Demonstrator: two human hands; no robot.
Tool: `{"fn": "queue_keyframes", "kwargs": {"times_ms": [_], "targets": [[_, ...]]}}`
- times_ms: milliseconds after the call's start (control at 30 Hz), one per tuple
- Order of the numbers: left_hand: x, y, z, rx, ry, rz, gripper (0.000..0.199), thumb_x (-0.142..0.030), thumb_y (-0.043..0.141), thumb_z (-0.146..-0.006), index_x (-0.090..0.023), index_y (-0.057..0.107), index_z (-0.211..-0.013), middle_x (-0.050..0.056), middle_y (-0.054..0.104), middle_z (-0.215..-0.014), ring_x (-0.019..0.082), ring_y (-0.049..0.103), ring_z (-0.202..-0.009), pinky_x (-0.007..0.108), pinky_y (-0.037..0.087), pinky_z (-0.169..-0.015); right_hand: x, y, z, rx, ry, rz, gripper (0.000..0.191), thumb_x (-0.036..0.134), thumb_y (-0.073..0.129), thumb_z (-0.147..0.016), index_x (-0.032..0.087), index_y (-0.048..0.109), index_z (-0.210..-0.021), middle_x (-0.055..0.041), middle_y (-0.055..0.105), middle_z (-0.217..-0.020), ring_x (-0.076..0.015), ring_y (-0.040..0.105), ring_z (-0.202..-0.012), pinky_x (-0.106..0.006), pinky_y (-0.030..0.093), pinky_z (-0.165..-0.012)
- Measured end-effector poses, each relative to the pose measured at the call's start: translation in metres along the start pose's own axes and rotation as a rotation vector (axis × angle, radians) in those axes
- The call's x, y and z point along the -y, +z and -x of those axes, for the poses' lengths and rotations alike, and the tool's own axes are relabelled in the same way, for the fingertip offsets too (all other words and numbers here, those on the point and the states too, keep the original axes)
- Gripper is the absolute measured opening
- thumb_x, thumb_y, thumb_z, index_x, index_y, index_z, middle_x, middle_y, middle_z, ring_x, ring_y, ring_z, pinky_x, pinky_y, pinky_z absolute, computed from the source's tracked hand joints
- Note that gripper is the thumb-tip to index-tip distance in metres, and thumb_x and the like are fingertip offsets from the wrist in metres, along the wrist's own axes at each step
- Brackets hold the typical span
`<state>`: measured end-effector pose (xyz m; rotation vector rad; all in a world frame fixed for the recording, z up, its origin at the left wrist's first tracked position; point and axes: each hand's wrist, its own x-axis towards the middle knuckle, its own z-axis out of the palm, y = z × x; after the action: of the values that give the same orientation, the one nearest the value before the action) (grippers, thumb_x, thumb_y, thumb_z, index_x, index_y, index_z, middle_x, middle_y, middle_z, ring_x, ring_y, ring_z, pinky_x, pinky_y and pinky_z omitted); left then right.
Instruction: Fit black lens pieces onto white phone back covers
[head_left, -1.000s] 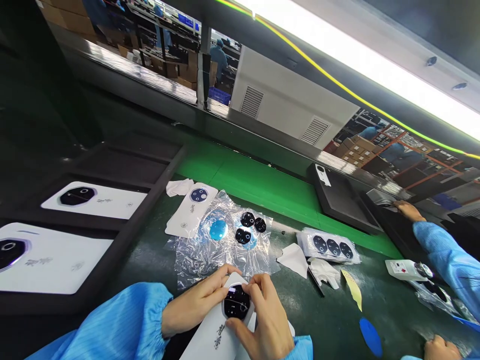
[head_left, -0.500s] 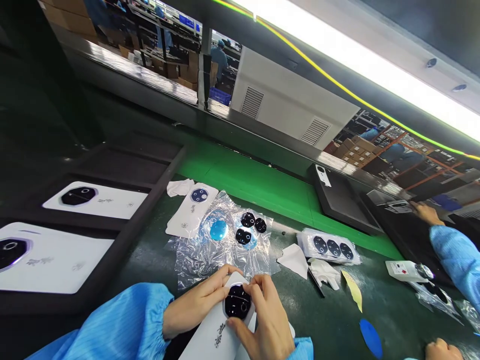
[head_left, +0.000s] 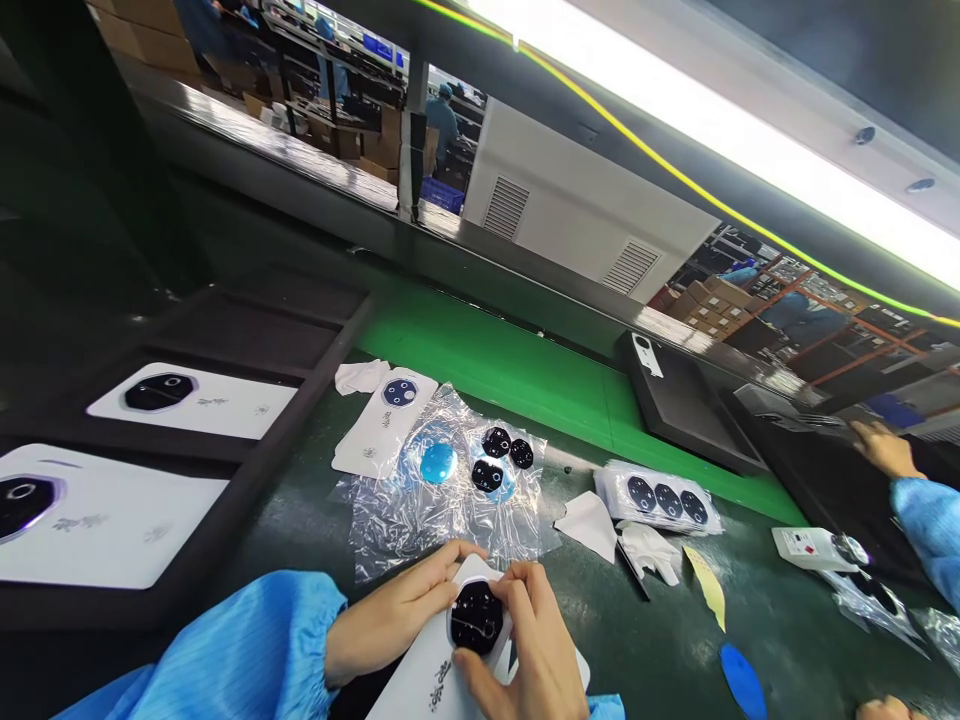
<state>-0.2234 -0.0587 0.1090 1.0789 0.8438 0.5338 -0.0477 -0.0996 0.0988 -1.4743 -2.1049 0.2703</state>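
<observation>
A white panel point(head_left: 420, 668) with a round black lens cover point(head_left: 475, 618) near its top end lies at the bottom centre, tilted. My left hand point(head_left: 409, 610) grips the panel's upper left edge, fingers along the top beside the black disc. On the disc's right side, my right hand point(head_left: 529, 640) pinches around its rim with thumb below and fingers above. Part of another white sheet shows under my right hand. Just beyond my hands, clear plastic film point(head_left: 405, 520) holds a blue disc point(head_left: 438, 462) and several black lens covers point(head_left: 487, 474).
Black trays with white panels point(head_left: 195, 400) stand left. Right of the film are a stack of bagged black discs point(head_left: 667, 498), crumpled wipes point(head_left: 649, 550), a yellow slip point(head_left: 705, 585), a blue oval point(head_left: 742, 680) and a white bottle point(head_left: 814, 547). Another person's hand point(head_left: 886, 450) is over a right-hand tray.
My hands stay on the panel, which has shifted slightly; the fingers have moved a little around the disc. The other person's arm has moved right.
</observation>
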Motion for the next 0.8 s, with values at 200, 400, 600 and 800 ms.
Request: {"fn": "queue_keyframes", "kwargs": {"times_ms": [200,400,600,800], "targets": [[-0.0064,0.0010,0.0016,0.037,0.004,-0.032,0.049,-0.043,0.044,-0.084,-0.021,0.042,-0.127,0.004,0.064,-0.106,0.026,0.041,-0.123,0.034,0.035,-0.097,0.0008,-0.0005,-0.0001,0.009,0.012,-0.018,0.043,0.012,0.059,-0.056,0.022,0.044,-0.095,-0.0047,0.049,-0.095,-0.0201,0.057,-0.081,-0.029,0.052,-0.063],[-0.0067,0.0010,0.0018,0.045,0.001,-0.024,0.052,-0.046,0.046,-0.082,-0.021,0.040,-0.127,0.004,0.065,-0.105,0.026,0.044,-0.120,0.033,0.039,-0.091,0.0008,-0.0020,-0.0014,0.032,0.004,-0.023,0.045,0.010,0.059,-0.055,0.023,0.042,-0.095,-0.0035,0.048,-0.092,-0.0191,0.055,-0.078,-0.028,0.051,-0.061],[-0.0017,0.0006,-0.0001,0.031,0.002,-0.028,0.048,-0.041,0.044,-0.084,-0.020,0.039,-0.127,0.004,0.061,-0.111,0.026,0.041,-0.123,0.034,0.035,-0.096,0.0051,-0.0005,-0.0005,0.012,0.016,0.002,0.050,0.007,0.058,-0.054,0.023,0.039,-0.097,-0.0034,0.046,-0.094,-0.0196,0.055,-0.078,-0.029,0.050,-0.061],[-0.0040,0.0020,0.0000,0.024,-0.002,-0.040,0.046,-0.044,0.043,-0.083,-0.020,0.040,-0.122,0.005,0.060,-0.109,0.025,0.048,-0.113,0.036,0.035,-0.096,0.0095,-0.0020,-0.0007,0.034,0.037,0.000,0.048,0.005,0.057,-0.054,0.023,0.039,-0.095,-0.0044,0.048,-0.094,-0.0210,0.057,-0.079,-0.028,0.048,-0.057]]}}
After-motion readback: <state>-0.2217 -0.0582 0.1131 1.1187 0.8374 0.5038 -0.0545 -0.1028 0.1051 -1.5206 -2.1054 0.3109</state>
